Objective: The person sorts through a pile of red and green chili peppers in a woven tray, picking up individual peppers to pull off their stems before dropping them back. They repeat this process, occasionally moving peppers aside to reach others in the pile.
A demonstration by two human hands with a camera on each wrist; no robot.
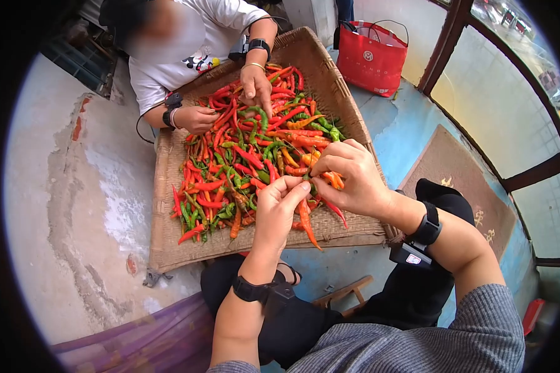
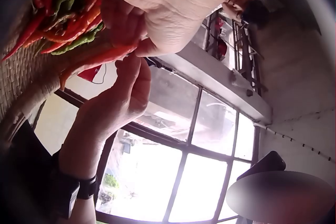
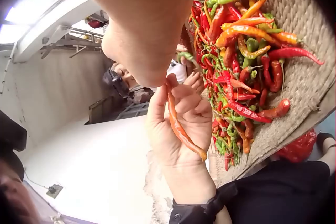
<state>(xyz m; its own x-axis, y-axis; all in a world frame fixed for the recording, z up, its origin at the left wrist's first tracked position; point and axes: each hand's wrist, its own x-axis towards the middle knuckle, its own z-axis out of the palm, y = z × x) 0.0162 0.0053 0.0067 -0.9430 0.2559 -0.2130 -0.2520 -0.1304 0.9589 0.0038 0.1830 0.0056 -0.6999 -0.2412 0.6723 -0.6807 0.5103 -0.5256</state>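
Note:
An orange-red chili pepper (image 1: 306, 225) hangs tip down from my left hand (image 1: 281, 204), over the near edge of the basket. The thumb and fingers of that hand grip it near its stem end. My right hand (image 1: 353, 180) meets the left there, its thumb and bent forefinger pinching at the pepper's top; the stem itself is hidden between the fingertips. In the right wrist view the curved chili pepper (image 3: 181, 129) lies across my left palm. Below both hands spreads a heap of red, green and orange chili peppers (image 1: 249, 158) in a shallow woven basket (image 1: 174, 245).
Across the basket another person (image 1: 174, 56) reaches both hands (image 1: 255, 87) into the heap. A red bag (image 1: 372, 59) stands on the floor at the far right, near a brown mat (image 1: 457, 186). Windows (image 2: 157, 166) line the right side.

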